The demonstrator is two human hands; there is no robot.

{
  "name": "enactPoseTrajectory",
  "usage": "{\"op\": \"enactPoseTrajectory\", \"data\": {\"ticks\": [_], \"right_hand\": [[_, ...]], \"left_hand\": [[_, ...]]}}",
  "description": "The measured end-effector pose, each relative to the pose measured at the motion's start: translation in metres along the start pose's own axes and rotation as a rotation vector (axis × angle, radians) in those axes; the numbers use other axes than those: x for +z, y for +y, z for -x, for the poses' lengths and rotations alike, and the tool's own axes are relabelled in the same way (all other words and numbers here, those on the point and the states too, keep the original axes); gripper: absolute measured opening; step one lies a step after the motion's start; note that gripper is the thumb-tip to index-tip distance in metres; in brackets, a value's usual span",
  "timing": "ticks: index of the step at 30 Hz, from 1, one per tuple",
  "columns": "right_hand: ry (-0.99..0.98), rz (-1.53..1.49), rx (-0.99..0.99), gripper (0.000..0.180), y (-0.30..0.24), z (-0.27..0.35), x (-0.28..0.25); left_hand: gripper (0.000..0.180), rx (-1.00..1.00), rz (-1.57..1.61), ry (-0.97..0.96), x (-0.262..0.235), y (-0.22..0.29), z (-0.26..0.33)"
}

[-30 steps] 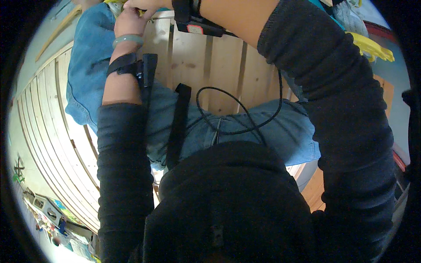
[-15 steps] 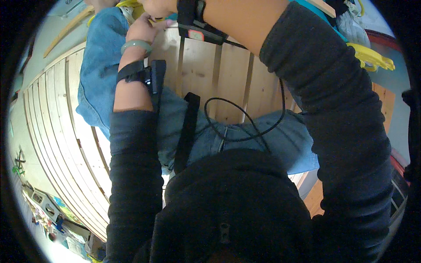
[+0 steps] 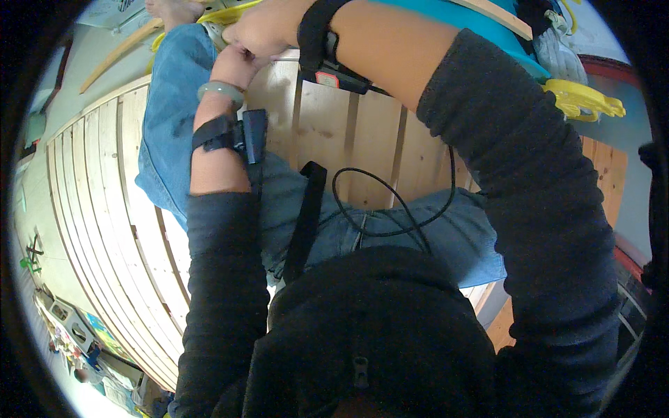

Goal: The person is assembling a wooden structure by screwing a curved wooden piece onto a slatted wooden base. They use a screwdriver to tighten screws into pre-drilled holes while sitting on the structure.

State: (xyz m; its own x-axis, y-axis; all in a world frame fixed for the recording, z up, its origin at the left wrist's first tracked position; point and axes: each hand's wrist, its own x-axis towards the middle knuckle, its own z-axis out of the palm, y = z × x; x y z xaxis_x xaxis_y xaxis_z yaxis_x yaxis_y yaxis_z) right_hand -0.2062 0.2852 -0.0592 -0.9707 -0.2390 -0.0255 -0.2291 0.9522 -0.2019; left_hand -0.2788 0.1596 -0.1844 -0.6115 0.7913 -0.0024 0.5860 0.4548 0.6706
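Right hand [image 3: 263,29] overlaps left hand [image 3: 235,66] beside the denim-covered left leg [image 3: 174,104], at the slatted wooden bench's [image 3: 324,115] far edge. Whether either grasps anything cannot be determined. A partly hidden yellow strip [image 3: 235,13] lies just beyond them.

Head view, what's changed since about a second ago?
The left hand and right hand sit lower and farther right in the picture; the jeans and wooden slats shifted similarly, so mostly the view moved. More of the teal object shows. No grasp or release is visible. Hands remain together; the black cable stays looped.
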Motion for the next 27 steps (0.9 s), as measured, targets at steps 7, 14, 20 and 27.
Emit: {"op": "enactPoseTrajectory", "data": {"ticks": [7, 14, 20, 27], "right_hand": [[0.128, -0.066, 0.338, 0.029, -0.002, 0.001, 0.018], [-0.148, 0.069, 0.112, 0.034, -0.001, -0.007, 0.007], [0.069, -0.031, 0.39, 0.022, -0.004, 0.019, -0.014], [-0.12, -0.004, 0.093, 0.028, -0.001, 0.013, -0.018]], "left_hand": [[0.034, -0.051, -0.087, 0.262, 0.012, 0.007, -0.007], [0.033, -0.009, 0.056, 0.083, -0.002, 0.007, 0.001], [0.031, -0.085, -0.015, 0.185, 0.0, 0.024, -0.001], [0.029, -0.066, 0.016, 0.189, -0.008, 0.025, 0.007]]}}
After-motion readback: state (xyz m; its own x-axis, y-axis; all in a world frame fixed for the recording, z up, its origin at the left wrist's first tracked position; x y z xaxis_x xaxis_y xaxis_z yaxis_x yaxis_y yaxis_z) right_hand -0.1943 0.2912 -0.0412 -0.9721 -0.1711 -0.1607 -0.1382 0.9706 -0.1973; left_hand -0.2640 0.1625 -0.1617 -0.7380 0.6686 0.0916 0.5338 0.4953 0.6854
